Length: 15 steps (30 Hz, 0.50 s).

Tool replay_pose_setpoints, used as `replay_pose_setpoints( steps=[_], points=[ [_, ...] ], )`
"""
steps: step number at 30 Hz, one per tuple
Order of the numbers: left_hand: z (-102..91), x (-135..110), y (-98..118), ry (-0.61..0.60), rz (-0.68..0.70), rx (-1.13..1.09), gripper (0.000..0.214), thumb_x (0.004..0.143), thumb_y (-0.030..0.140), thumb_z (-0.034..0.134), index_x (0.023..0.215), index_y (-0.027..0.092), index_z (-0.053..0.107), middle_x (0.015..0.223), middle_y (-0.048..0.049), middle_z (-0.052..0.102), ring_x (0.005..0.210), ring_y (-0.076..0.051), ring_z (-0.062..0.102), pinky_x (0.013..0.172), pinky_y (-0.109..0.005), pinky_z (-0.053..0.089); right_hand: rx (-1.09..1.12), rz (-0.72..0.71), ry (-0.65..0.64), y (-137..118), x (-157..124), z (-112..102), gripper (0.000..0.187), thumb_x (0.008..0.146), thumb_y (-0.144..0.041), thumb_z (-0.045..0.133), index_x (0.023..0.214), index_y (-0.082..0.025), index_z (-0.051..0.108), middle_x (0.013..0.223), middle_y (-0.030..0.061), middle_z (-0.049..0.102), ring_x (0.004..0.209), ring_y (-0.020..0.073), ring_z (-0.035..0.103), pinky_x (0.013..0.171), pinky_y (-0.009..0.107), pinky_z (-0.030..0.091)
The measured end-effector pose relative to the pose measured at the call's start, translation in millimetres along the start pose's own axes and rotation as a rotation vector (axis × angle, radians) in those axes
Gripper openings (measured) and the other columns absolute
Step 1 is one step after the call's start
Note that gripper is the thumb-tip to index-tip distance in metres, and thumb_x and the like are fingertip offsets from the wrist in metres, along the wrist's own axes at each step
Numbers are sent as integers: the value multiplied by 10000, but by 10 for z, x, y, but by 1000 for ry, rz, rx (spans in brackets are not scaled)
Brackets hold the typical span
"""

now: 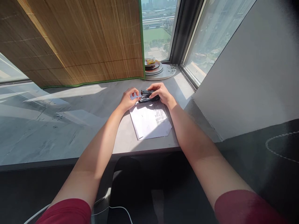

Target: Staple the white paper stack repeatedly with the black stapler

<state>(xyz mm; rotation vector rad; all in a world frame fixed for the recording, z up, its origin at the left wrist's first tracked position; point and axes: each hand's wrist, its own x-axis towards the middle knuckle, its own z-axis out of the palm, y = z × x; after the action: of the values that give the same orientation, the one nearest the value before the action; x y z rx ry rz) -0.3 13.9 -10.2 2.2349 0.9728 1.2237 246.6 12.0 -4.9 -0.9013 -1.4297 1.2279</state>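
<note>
A black stapler (149, 96) is over the far end of a folded white paper (149, 124), its upper arm raised from its base at the left end. My right hand (161, 92) is closed around the stapler's right part. At the stapler's left end, my left hand (129, 98) has its fingers curled in toward the thumb, with the fingertips by the metal inside. Whatever is between those fingertips is too small to make out. Printed lines of text run along the paper's right side.
A grey stone sill (93, 124) carries small dark bits (56, 119), perhaps staples, at left. A bamboo blind (93, 40) hangs behind. Stacked plates (154, 69) stand by the window corner. At right rises a white wall (245, 77). A white cable (121, 207) hangs below.
</note>
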Motion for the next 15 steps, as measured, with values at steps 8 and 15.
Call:
replay_pose_setpoints(
  steps=[8,15],
  points=[
    [-2,4,-75,-9,2,21,218,797,175,817,788,257,615,870,-3,675,824,-209,564,830,-384,485,32,-45,-39,62,19,-17,316,525,-222,857,837,-190,819,858,5,813,794,201,701,751,333,585],
    [-1,1,-129,-20,-38,85,236,833,183,817,805,246,591,888,-10,681,828,-179,567,837,-344,517,10,-93,-61,88,22,-25,482,516,-307,991,947,-160,831,925,31,814,878,219,723,849,371,614]
  ],
)
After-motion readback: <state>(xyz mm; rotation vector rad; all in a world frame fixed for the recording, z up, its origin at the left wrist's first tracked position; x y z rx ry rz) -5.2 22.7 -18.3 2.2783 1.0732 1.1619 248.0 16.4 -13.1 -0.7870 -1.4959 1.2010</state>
